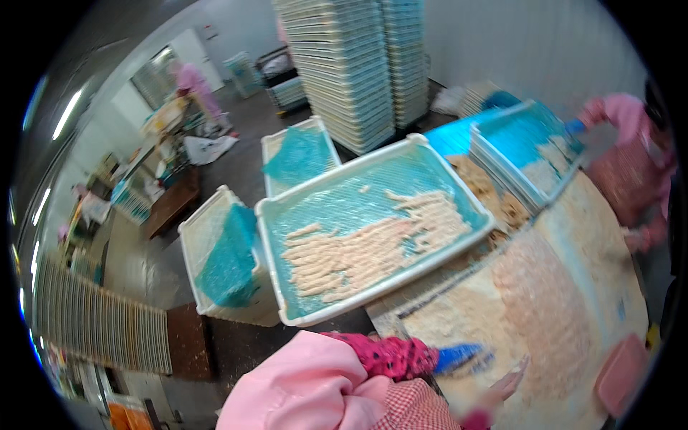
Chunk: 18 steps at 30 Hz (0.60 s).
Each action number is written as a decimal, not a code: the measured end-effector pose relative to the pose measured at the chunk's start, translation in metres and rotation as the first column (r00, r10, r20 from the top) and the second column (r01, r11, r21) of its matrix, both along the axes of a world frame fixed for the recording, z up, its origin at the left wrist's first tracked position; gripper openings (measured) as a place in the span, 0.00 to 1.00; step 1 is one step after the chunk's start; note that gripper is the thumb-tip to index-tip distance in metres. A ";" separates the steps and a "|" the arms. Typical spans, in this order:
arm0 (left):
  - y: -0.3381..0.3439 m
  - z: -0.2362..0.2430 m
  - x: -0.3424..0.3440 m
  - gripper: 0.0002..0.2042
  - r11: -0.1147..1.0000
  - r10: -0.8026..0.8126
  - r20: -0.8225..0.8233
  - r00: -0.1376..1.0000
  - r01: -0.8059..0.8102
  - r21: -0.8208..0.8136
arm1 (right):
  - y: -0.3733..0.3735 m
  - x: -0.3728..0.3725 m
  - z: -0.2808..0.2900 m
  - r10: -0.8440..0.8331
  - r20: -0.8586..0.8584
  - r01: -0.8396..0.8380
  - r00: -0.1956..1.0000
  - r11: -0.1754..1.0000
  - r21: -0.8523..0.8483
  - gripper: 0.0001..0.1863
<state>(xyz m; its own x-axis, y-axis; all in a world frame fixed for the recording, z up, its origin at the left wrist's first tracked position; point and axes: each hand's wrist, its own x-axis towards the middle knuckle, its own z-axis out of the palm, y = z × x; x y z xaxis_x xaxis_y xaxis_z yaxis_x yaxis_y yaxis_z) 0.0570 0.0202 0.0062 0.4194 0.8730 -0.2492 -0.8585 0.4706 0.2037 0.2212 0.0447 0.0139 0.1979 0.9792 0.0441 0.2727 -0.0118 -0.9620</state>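
Observation:
My left hand (pixel 462 357), in a blue glove under a dark pink spotted sleeve, is low over the pale crumbs (pixel 451 312) spread on the work table. Crumbs coat its fingers, and motion smears them. Close to its right, my right hand (pixel 510 380) has its fingers stretched out, blurred, and nothing shows in it. Beyond both hands lies a wide bed of pinkish strips (pixel 545 315) dusted with crumbs. A large white tray (pixel 380 296) lined with blue plastic stands ahead to the left, holding rows of pale coated strips (pixel 358 251).
Two more blue-lined white trays (pixel 188 247) (pixel 326 136) stand left of and behind the large one. A co-worker (pixel 631 143) reaches into a stacked tray (pixel 512 172) at right. A pink plastic container (pixel 620 374) sits at the table's right edge. Tall tray stacks (pixel 344 72) rise behind.

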 end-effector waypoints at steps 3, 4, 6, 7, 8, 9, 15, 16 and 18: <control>-0.001 0.008 0.037 0.22 0.845 0.441 0.556 0.704 -0.117 -0.522 | -0.015 -0.100 0.075 0.204 0.629 -0.492 0.750 0.808 0.324 0.23; 0.002 -0.003 0.033 0.22 0.901 0.313 0.475 0.823 -0.099 -0.423 | -0.008 -0.104 0.074 0.116 0.635 -0.401 0.764 0.856 0.326 0.24; 0.002 -0.030 0.047 0.22 0.955 0.153 0.276 0.949 -0.069 -0.290 | -0.008 -0.067 0.041 -0.038 0.644 -0.217 0.764 0.925 0.313 0.25; 0.004 -0.036 0.044 0.21 0.973 0.085 0.181 0.980 -0.043 -0.228 | -0.009 -0.056 0.008 0.135 0.415 -0.249 0.900 0.940 0.233 0.28; 0.008 -0.041 0.041 0.21 0.985 0.040 0.089 0.995 -0.025 -0.173 | -0.010 -0.065 0.018 0.201 0.504 -0.366 0.840 0.896 0.251 0.28; 0.009 -0.047 0.042 0.21 0.993 -0.003 0.000 1.000 0.003 -0.121 | -0.015 -0.080 0.041 0.245 0.599 -0.468 0.762 0.848 0.249 0.29; -0.015 -0.061 0.046 0.22 0.934 0.219 -0.401 0.889 -0.072 0.350 | -0.018 -0.077 0.052 0.359 0.440 -0.447 0.823 0.888 0.112 0.32; -0.011 -0.038 0.033 0.22 0.967 0.201 -0.304 0.931 -0.139 0.213 | -0.019 -0.079 0.039 0.471 0.144 -0.493 0.870 0.840 0.229 0.31; -0.002 -0.008 0.004 0.20 0.940 0.147 -0.099 0.984 -0.170 -0.297 | -0.013 -0.074 0.047 0.343 0.189 -0.375 0.920 0.911 0.172 0.26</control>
